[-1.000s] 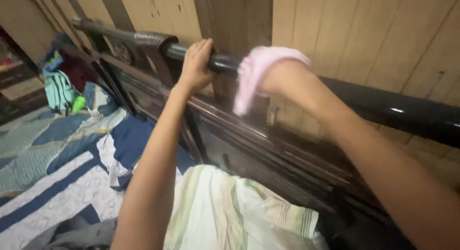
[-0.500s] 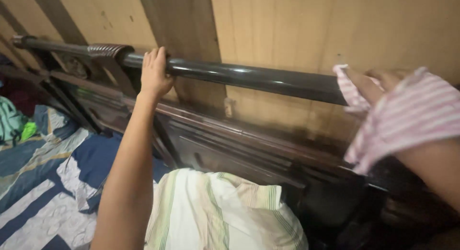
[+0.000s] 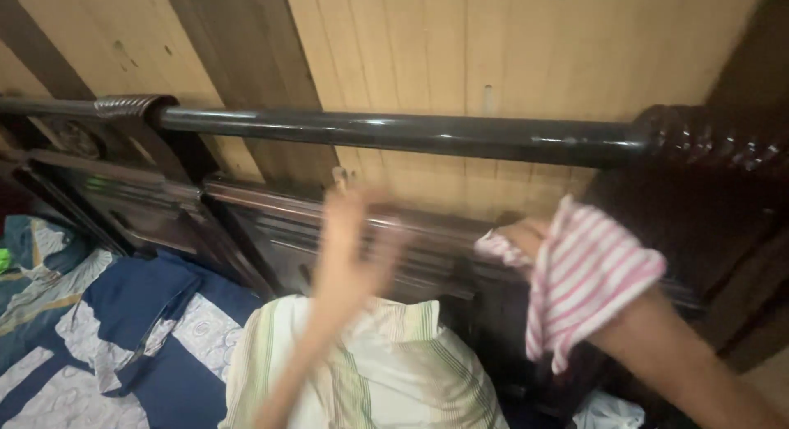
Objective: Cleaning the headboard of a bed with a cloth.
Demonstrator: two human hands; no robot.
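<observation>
Right hand (image 3: pixel 526 236) is gripping the pink striped cloth (image 3: pixel 588 277) against the headboard's lower rail (image 3: pixel 411 232); left hand (image 3: pixel 349 248) is blurring, open, empty. Best pressing flat, wiping along the grain.

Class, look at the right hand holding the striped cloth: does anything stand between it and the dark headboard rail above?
Nothing visible does. The right hand, holding the pink striped cloth, sits below the dark rail with only open space between.
</observation>
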